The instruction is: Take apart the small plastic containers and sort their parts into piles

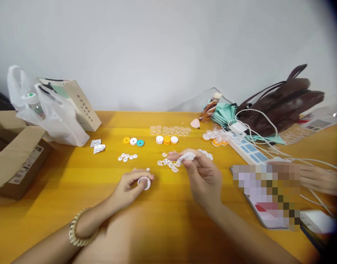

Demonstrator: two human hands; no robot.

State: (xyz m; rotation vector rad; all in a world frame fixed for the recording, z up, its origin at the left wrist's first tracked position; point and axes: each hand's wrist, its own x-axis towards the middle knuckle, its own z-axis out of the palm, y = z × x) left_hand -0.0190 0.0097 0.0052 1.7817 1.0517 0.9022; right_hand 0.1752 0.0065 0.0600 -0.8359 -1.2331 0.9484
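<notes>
My left hand point(129, 187) rests on the yellow table point(74, 183) and pinches a small white round ring piece point(144, 182) between thumb and fingers. My right hand point(202, 174) is lifted just above the table and holds a small white plastic piece point(186, 157) at its fingertips. Under and beside that hand lies a scatter of white lattice inserts point(168, 163). A bead bracelet point(76, 229) circles my left wrist.
Orange, white and teal round caps point(133, 141) and clear cups point(169, 130) stand further back. A cardboard box point(14, 154), a white plastic bag point(51, 113), a power strip point(246, 148) with cables, a brown bag point(284, 101) and another person's hand point(319, 179) ring the area.
</notes>
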